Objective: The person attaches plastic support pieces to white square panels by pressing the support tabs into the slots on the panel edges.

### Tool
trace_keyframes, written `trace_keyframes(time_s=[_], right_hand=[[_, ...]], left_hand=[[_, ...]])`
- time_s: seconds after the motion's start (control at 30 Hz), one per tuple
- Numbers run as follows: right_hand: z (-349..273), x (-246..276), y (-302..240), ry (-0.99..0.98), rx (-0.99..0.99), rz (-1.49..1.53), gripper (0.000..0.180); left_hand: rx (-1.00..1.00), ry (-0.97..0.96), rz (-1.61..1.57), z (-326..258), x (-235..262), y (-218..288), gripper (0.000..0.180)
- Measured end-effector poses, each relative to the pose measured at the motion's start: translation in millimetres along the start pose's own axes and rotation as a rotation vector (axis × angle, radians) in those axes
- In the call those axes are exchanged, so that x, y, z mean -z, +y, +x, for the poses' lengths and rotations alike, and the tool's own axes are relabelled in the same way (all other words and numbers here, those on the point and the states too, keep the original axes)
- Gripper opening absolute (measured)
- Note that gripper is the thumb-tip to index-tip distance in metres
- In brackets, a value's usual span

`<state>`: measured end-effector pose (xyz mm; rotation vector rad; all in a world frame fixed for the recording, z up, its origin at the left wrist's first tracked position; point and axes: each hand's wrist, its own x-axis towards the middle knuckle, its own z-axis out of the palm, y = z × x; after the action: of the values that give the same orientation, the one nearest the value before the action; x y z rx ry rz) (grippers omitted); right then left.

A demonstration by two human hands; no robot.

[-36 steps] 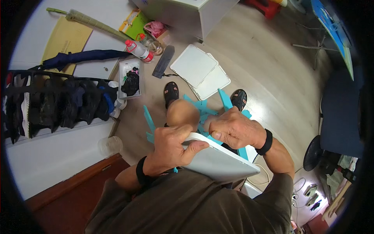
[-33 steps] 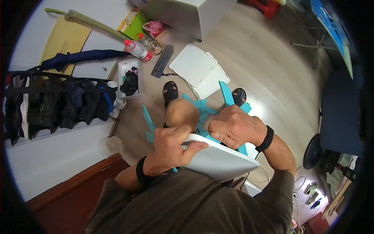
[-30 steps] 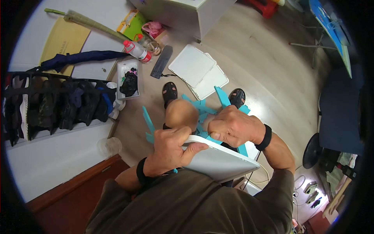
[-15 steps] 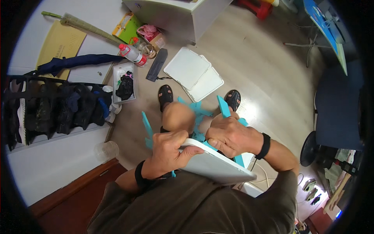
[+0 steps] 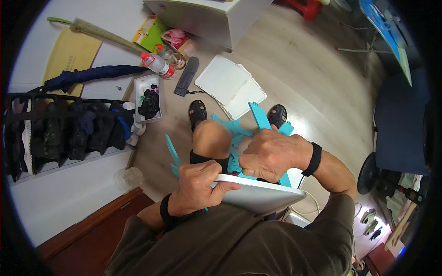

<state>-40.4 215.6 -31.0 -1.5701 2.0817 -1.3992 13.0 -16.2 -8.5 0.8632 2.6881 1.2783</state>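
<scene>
My left hand (image 5: 199,185) is closed on the upper left corner of a thin white panel (image 5: 264,195), thumb over its near face. The panel leans toward my torso. My right hand (image 5: 272,155) is closed just beyond the panel's far edge, gripping a flat teal strip (image 5: 259,115). Its fingers hide where the strip is held. Another teal piece (image 5: 286,129) shows past the knuckles. Several loose teal strips (image 5: 232,126) lie between my legs, and more teal pieces (image 5: 172,152) stick out left of my knee.
Two white panels (image 5: 223,79) lie overlapping on the floor ahead, beside a dark folded umbrella (image 5: 187,77). At left are an open box (image 5: 148,97) with black bags, a red-capped bottle (image 5: 158,65) and a shoe rack (image 5: 69,131). A pale cable (image 5: 314,204) curls at right.
The white panel has dipped and tilted slightly, with my left hand still on its corner. My right hand has shifted a little, and the teal strip above it has swung left and up.
</scene>
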Motion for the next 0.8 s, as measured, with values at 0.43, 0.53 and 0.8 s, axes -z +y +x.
trace_keyframes(time_s=[0.43, 0.53, 0.8], right_hand=[[-22.2, -7.4, 21.3, 0.106, -0.392, 0.140, 0.021], [-30.6, -1.4, 16.2, 0.159, -0.525, 0.120, 0.027], [-63.5, 16.3, -32.7, 0.465, -0.647, 0.116, 0.032]], left_hand=[[0.203, 0.015, 0.023, 33.1, -11.5, -20.3, 0.032], [0.156, 0.136, 0.041, 51.3, -21.8, -21.1, 0.034], [0.305, 0.465, -0.239, 51.5, 33.7, -24.0, 0.024]])
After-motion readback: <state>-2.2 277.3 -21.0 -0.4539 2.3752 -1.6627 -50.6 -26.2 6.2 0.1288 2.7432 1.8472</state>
